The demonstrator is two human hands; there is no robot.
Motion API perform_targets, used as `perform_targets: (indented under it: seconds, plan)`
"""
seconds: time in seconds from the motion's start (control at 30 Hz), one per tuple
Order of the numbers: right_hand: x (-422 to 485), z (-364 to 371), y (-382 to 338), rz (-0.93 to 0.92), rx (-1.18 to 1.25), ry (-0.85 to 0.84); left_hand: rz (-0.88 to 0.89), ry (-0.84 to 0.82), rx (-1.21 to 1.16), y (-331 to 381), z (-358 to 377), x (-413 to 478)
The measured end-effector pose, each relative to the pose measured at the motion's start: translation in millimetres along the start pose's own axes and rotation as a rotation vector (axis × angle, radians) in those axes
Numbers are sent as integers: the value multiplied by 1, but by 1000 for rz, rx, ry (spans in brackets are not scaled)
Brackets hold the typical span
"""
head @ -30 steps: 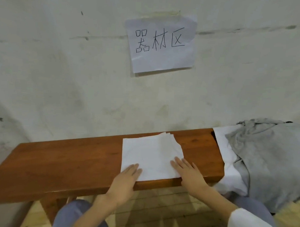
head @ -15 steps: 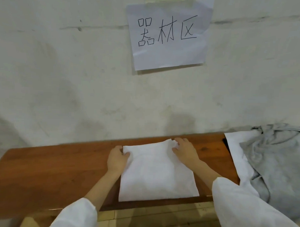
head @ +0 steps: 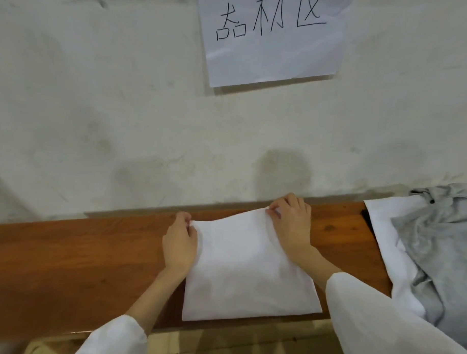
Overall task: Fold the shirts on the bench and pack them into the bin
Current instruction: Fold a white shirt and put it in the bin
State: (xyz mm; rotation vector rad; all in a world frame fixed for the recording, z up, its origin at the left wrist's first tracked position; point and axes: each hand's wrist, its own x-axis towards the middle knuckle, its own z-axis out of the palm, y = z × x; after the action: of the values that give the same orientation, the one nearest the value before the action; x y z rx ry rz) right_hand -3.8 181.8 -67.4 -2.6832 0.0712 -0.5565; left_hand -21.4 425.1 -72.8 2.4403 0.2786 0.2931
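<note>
On the wall (head: 97, 106) above the tabletop (head: 65, 263) hangs one paper sheet (head: 271, 53). It carries three black handwritten characters, 器材区, and their tops are cut by the upper edge of the view. The wall is pale and stained, and it meets the far edge of the brown wooden tabletop.

The left part of the tabletop is bare wood. Next comes the left hand (head: 179, 243), with a white sleeve (head: 115, 337) on its forearm. Its fingers are curled and pinch the far left corner of the folded white shirt (head: 250, 270). This one shirt lies flat in the middle of the tabletop, and its near edge reaches the near edge of the wood. The right hand (head: 291, 226) pinches the far right corner of the same shirt, close to the wall, and its forearm lies over the right side of the cloth. Its wide white sleeve (head: 380, 327) hides the near right part of the tabletop.

At the right end two more garments lie in a heap. A white garment (head: 388, 248) hangs over the end of the tabletop, and a crumpled grey garment (head: 441, 250) lies on top of it. Under the near edge some pale floor (head: 221, 346) shows.
</note>
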Motion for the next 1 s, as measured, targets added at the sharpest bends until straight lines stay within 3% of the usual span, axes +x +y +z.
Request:
perform_targets:
  seconds: [0.07, 0.13, 0.2, 0.27, 0.33, 0.4, 0.47, 0.53, 0.63, 0.7, 0.8, 0.87, 1.0]
  plan:
    - [0, 3, 0, 7, -68, -150, 57, -7, 89, 0, -1, -4]
    - [-11, 3, -4, -17, -55, -138, 192, -22, 166, 3, -2, -16]
    - [-30, -2, -8, -113, -43, -97, 355, -172, 270, 5, -1, -34]
    - [-52, -11, -9, -239, -124, -298, 429, -354, 384, 1, 3, -51]
    - [-65, -18, -2, -278, -88, -550, 416, -429, 468, -5, 8, -56]
    - [-66, -30, 0, -166, 139, -617, 362, -422, 461, 0, 3, -58]
    - [-67, -45, -1, 4, 344, -472, 252, -299, 424, 5, -9, -61]
    - [-69, -59, 1, 111, 252, -365, 92, -190, 426, -2, -23, -60]
    - [-83, -79, 11, 328, 73, -439, -107, -409, 399, -1, -44, -69]
    - [-93, -85, 15, 453, 61, -535, -123, -540, 438, 7, -51, -81]
    - [-104, -82, 10, 506, 31, -640, -103, -547, 391, 9, -53, -92]
    - [-109, -77, 4, 546, 100, -616, -150, -523, 242, 5, -55, -93]
    - [-112, -77, -9, 554, 241, -450, -368, -488, -370, 10, -61, -100]
